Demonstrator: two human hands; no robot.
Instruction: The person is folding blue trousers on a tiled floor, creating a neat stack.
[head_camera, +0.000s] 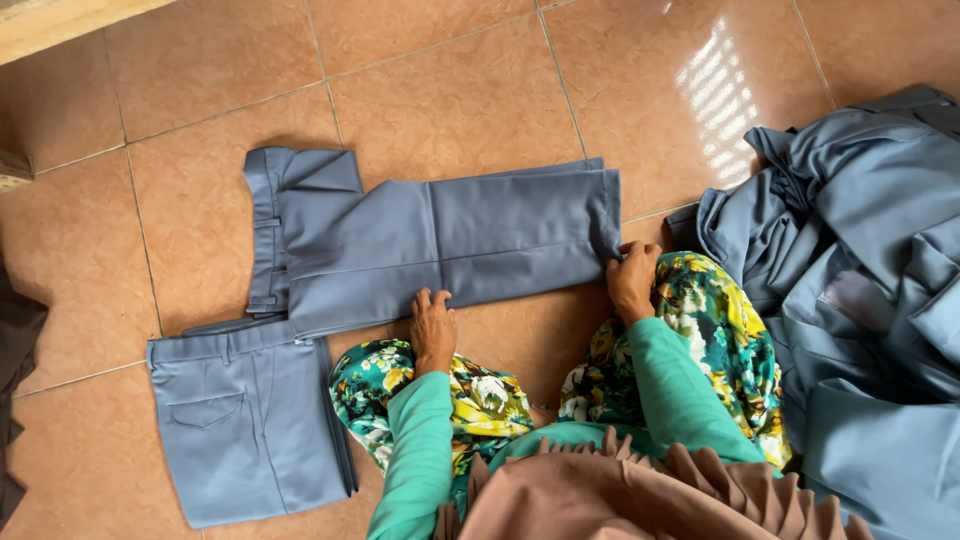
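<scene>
Grey trousers (440, 235) lie flat on the tiled floor (480, 90), left hand (432, 330) pressing the near edge with fingers spread, right hand (632, 278) pinching the hem; an uneven pull could skew the fold.

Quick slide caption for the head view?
Both hands, left and right, press grey trousers flat on tiled floor.

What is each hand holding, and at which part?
The right hand grips the grey trousers at the leg hem; the left hand presses flat on their lower edge.
</scene>
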